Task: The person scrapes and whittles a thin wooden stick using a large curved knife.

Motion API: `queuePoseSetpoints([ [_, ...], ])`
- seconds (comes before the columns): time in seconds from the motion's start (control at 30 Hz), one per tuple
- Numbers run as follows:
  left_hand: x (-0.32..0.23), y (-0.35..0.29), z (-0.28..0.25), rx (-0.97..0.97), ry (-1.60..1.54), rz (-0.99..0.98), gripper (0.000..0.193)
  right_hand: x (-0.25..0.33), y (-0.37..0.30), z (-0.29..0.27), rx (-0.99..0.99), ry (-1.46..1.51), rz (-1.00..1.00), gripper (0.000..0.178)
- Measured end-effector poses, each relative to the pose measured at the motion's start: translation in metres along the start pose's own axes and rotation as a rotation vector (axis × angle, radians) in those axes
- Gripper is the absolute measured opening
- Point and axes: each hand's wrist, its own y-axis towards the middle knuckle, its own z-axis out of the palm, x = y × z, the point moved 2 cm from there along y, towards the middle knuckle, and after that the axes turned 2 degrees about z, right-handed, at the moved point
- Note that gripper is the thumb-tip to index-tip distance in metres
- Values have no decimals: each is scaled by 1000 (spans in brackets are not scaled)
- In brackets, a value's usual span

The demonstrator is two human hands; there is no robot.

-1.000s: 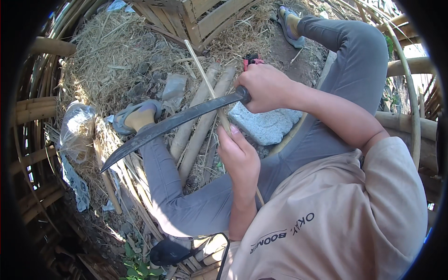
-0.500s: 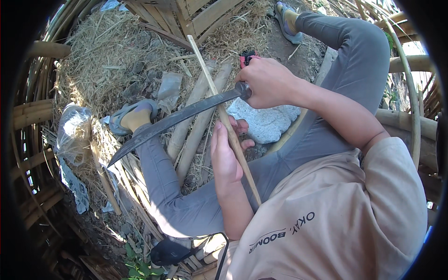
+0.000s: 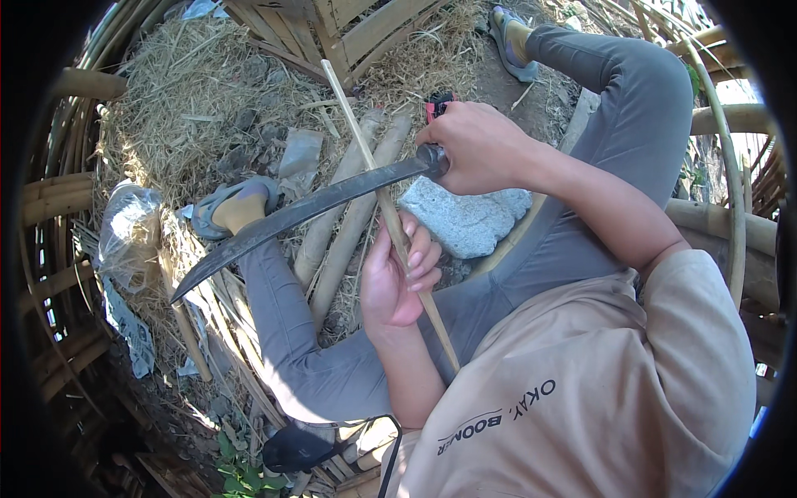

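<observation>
My right hand (image 3: 486,149) is closed round the handle of a machete (image 3: 303,217), whose long, dark, curved blade reaches to the left across the scene. A slender bamboo stick (image 3: 355,124) slants from near my waist up past the blade. The blade crosses over it above my left hand (image 3: 394,278), whose fingers are curled round the stick. The stick's lower end meets my shirt near my lap. Most of the machete's handle is hidden inside my right fist.
A pale grey stone (image 3: 469,217) lies under my right hand. Two thick bamboo poles (image 3: 332,236) rest on the ground between my legs. Dry straw (image 3: 191,91), a clear plastic bag (image 3: 131,236) and a wooden slatted crate (image 3: 365,37) lie around. A black cap-like item (image 3: 295,448) sits beside me.
My left fingers have closed from loosely spread to curled round the stick. The stick's far end and the machete's tip have shifted slightly left.
</observation>
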Motion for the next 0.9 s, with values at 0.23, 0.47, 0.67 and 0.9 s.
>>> queuePoseSetpoints([
  [0.23,0,-3,-3,186,-190,-116,31,7,0,-2,-9,8,-20,22],
  [0.47,1,0,0,176,-239,-195,33,2,-1,-2,-31,23,-37,21],
  [0.67,3,-1,-7,324,-259,-206,39,5,0,-4,-7,36,-24,19],
  [0.9,4,-1,-2,217,-235,-187,39,2,-2,-2,-49,7,-36,20],
])
